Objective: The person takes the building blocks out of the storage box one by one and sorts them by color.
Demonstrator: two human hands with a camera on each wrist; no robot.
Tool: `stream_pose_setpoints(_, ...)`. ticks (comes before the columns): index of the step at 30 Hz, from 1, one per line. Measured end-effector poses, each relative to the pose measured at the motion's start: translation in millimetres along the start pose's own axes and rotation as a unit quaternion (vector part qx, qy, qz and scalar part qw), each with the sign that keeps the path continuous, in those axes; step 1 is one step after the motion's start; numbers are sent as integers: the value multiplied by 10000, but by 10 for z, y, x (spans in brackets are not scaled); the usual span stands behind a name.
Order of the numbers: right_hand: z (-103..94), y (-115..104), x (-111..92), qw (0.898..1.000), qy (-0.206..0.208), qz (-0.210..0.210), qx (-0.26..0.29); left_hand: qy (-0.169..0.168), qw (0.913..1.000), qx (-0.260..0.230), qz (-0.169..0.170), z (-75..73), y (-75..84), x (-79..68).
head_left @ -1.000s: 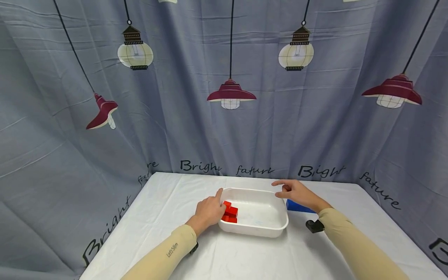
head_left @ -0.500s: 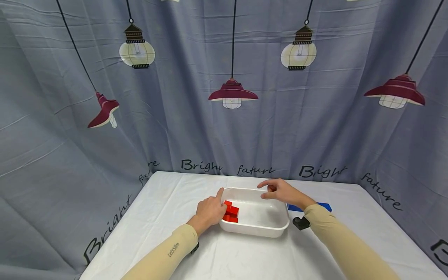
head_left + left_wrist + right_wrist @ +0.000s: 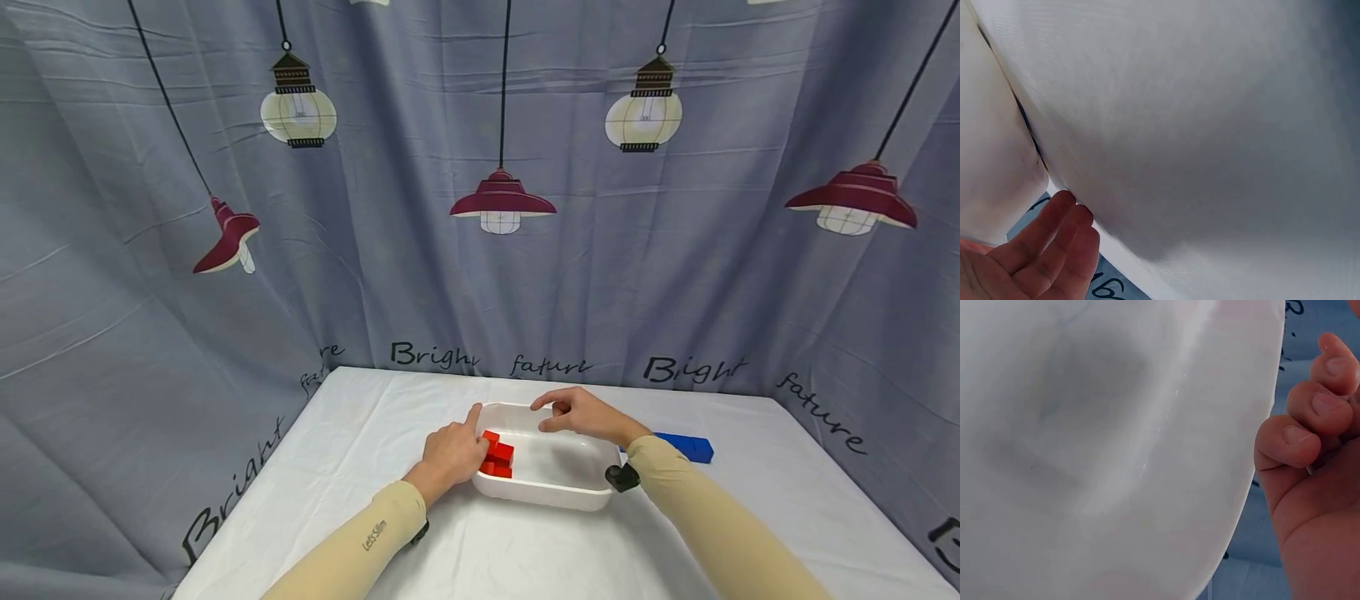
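Observation:
A white plastic tub (image 3: 558, 497) stands on the table, with several red blocks (image 3: 501, 454) grouped at the left end inside it. My left hand (image 3: 452, 452) holds the tub's left rim, thumb side toward the red blocks and index finger stretched toward the far corner. In the left wrist view, its other fingers (image 3: 1075, 250) lie along the tub's outer wall. My right hand (image 3: 588, 414) is over the far right part of the tub, index finger and thumb apart. Its other fingers (image 3: 1288, 440) are bent, and I see nothing held in them.
Blue blocks (image 3: 690, 447) lie on the white-covered table (image 3: 420, 567) right of the tub, partly hidden by the right wrist. Behind the table hangs a grey-blue curtain (image 3: 405, 283) printed with lamps and lettering.
My right hand has moved left, from above the blue blocks at the tub's right edge to over the tub, uncovering more blue. The left hand stays at the rim.

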State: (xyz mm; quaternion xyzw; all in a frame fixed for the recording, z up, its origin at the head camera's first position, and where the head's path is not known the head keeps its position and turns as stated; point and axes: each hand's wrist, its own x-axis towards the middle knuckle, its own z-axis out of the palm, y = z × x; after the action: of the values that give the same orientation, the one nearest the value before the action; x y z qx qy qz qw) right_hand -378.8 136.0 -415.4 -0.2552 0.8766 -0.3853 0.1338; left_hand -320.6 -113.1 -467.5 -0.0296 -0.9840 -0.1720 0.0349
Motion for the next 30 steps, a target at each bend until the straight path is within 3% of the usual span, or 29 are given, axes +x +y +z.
stream_pose_setpoints(14, 128, -38, 180, 9985, -457, -290, -123, 45, 9999, 93, 13, 15, 6, 8)
stream_pose_setpoints(30, 361, 115, 349, 9979, -631, -32, 153, -22, 9998, 180, -30, 10, 4, 8)
